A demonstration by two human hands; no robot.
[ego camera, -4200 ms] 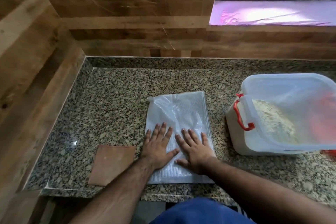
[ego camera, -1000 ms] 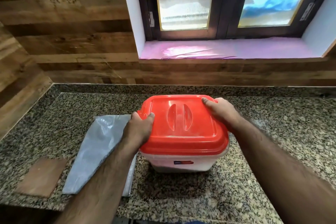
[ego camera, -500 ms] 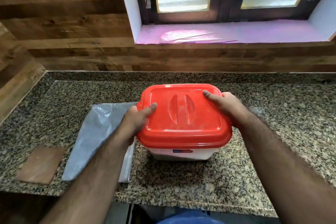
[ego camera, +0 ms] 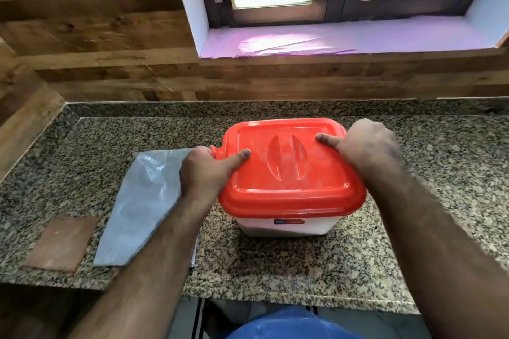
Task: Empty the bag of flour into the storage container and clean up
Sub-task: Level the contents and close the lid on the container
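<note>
A white storage container (ego camera: 286, 226) with a red lid (ego camera: 289, 173) stands on the granite counter (ego camera: 275, 264) in front of me. My left hand (ego camera: 203, 173) grips the lid's left edge, thumb lying on top. My right hand (ego camera: 363, 143) grips the lid's right edge the same way, thumb on top and fingers curled over the side. The flattened clear flour bag (ego camera: 140, 209) lies on the counter left of the container, partly under my left forearm.
A small brown square cloth (ego camera: 60, 242) lies left of the bag near the counter's front edge. Wooden walls close the counter at the left and back. A window sill with pink film (ego camera: 330, 41) runs behind.
Four seconds ago both hands pressed the bag flat and the container stood open at the right. Now the lid is on and both hands hold its edges; their grip has barely shifted over the last second.
</note>
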